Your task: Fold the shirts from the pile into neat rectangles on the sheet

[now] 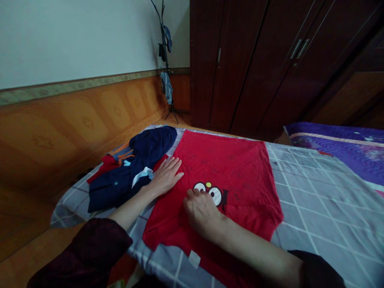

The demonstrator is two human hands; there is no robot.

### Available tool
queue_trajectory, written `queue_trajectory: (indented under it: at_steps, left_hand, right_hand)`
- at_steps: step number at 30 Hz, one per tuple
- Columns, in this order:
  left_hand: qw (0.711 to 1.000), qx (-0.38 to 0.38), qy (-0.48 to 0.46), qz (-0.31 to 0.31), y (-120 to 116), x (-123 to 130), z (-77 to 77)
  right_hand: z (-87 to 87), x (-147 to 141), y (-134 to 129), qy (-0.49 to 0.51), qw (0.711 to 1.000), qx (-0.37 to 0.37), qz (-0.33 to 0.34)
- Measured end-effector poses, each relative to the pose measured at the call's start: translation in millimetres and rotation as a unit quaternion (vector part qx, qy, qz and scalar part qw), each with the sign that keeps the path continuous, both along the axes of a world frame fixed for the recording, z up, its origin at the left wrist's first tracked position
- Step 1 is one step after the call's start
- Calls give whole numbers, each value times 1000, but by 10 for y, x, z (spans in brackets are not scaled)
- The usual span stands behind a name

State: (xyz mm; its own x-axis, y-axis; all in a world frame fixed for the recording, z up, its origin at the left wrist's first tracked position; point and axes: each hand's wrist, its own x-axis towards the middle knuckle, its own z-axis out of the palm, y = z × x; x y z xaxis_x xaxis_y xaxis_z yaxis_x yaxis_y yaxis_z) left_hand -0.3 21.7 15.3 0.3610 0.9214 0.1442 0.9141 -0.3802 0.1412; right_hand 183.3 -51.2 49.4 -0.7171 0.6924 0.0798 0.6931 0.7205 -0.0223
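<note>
A red T-shirt point(228, 160) lies spread on the bed, printed with two big round eyes and a small yellow spot. A white tag point(194, 259) shows at its near edge. My left hand point(166, 176) rests flat on the shirt's left side, fingers stretched out and open. Curled over the fabric beside the printed eyes, my right hand point(202, 210) is closed on the shirt; its fingertips are partly hidden. Left of my left hand is a heap of dark blue clothes point(120, 182) with orange, red and light blue pieces.
A grey checked sheet point(306, 192) covers the bed. Dark wooden wardrobes point(240, 68) stand beyond the far edge, and a coat rack point(166, 64) with clothes stands in the corner. At the right lies purple bedding point(339, 148).
</note>
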Motion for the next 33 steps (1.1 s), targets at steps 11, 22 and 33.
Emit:
queue_trajectory:
  at_steps: [11, 22, 33]
  left_hand:
    - [969, -119, -26, -216, -1410, -181, 360]
    - [962, -96, -23, -255, -1398, -346, 226]
    - [957, -76, -148, -239, -1391, -367, 129]
  right_hand:
    - [75, 500, -769, 24, 995, -96, -11]
    - [-282, 835, -1180, 59, 988, -43, -134]
    - [-115, 850, -1407, 18, 987, 88, -135]
